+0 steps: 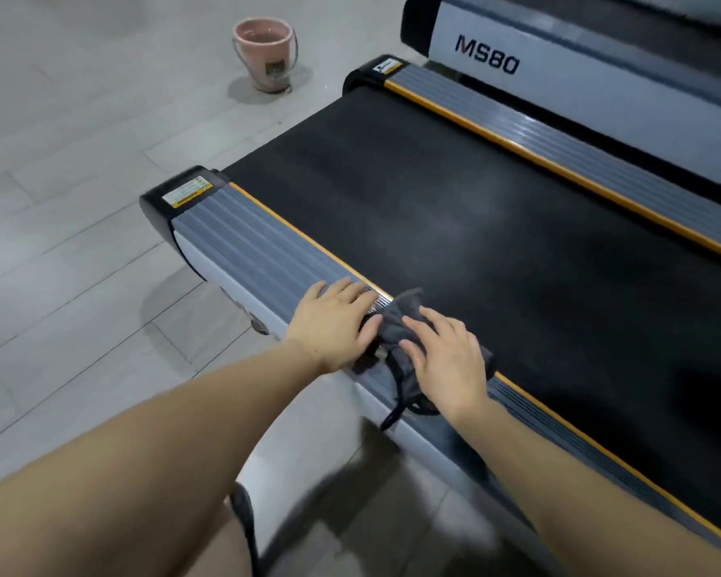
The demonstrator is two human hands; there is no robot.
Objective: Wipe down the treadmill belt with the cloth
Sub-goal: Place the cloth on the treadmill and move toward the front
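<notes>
The black treadmill belt (475, 193) runs diagonally between two grey ribbed side rails with orange edging. A crumpled dark grey cloth (396, 322) lies across the near rail (246, 239) and the belt's edge. My right hand (446, 351) presses flat on top of the cloth, fingers spread. My left hand (334, 322) rests flat on the near rail, its thumb touching the cloth's left side. A dark strand of the cloth hangs over the rail's outer side.
A pink bucket (265, 52) stands on the grey tiled floor beyond the treadmill's end. A second treadmill marked MS80 (488, 56) sits close behind the far rail (558, 147). Open floor lies to the left.
</notes>
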